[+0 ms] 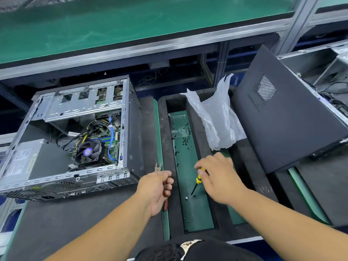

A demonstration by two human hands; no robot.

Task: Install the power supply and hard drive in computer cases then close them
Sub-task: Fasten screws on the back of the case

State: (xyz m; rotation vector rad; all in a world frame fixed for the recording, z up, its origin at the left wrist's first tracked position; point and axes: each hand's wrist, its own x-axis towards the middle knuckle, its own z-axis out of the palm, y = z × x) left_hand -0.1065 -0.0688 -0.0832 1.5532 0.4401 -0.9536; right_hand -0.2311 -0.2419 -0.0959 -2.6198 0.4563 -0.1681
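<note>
Screwdriver in hand, open case off to the left.

Our right hand (218, 178) grips the yellow screwdriver (197, 180), shaft slanting toward lower left over the green tray (195, 219); the computer case (71, 140) lies centre-left, nearer our left hand (158, 191), whose fingers curl around pliers (157, 166).

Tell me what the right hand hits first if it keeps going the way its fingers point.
Probably the yellow-handled screwdriver already under the right hand; beyond it the green tray floor, then the left hand. Depth is uncertain.
</note>
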